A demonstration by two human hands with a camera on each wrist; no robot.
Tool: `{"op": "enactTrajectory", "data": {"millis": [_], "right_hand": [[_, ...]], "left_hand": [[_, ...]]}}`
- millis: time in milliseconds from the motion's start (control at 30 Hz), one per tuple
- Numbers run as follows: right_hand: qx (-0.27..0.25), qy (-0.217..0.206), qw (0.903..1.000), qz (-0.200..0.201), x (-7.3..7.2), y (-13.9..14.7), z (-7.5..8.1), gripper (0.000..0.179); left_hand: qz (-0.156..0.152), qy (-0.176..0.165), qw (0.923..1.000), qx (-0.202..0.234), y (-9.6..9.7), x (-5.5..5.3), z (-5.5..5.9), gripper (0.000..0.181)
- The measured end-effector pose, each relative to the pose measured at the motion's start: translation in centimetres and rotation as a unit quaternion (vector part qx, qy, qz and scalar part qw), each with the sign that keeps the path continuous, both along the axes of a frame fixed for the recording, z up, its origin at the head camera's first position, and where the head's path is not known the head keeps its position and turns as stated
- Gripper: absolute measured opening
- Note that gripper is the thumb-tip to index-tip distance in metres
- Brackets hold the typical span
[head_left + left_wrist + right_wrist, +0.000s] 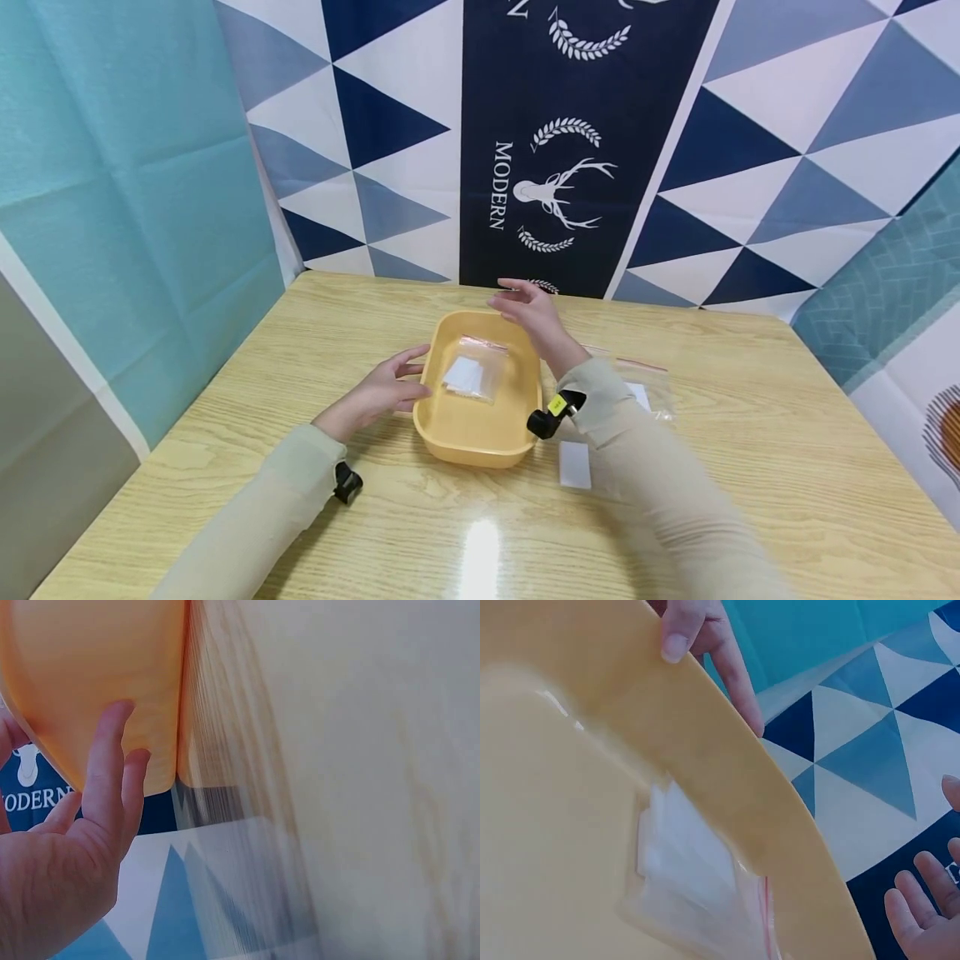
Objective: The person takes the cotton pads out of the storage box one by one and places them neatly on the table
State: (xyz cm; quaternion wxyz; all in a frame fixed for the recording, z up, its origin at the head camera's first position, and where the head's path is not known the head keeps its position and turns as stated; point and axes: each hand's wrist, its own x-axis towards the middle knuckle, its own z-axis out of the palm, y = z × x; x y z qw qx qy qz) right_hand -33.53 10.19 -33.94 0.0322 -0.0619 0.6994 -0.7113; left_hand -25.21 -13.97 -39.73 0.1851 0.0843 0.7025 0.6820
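Observation:
A yellow plastic basin (480,457) stands on the wooden table in the head view. Inside it lies a clear zip bag (705,911) with white rectangular pieces (682,840) in it. My left hand (386,387) holds the basin's left rim, its thumb over the edge and its other fingers outside. Those fingers (105,769) lie along the outer wall in the left wrist view. Over the far right corner of the basin is my right hand (531,317), fingers apart and nothing between them. The right wrist view shows part of that hand beyond the rim.
Right of the basin, more clear zip bags (656,387) with white pieces lie on the table (750,433), partly behind my right forearm. A white rectangle (575,465) shows nearer me. A patterned cloth (405,150) hangs along the back edge. Something round and brown (951,429) appears far right.

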Motion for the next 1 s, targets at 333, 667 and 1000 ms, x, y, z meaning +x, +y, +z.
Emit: {"op": "enactTrajectory", "data": {"millis": [333, 667, 1000], "right_hand": [[0.015, -0.046, 0.9988, -0.001, -0.6, -1.9, -1.4, 0.047], [0.132, -0.048, 0.988, 0.065, -0.5, -2.6, -2.6, 0.056], [0.266, 0.001, 0.956, 0.124, -0.4, -2.5, -3.1, 0.063]], "left_hand": [[0.002, -0.005, 1.0, -0.007, 0.0, -0.1, 0.2, 0.076], [-0.005, -0.002, 0.9999, -0.009, 0.0, -0.1, 0.4, 0.076], [0.001, -0.003, 0.9999, -0.009, -0.1, 0.0, 0.3, 0.076]]}}
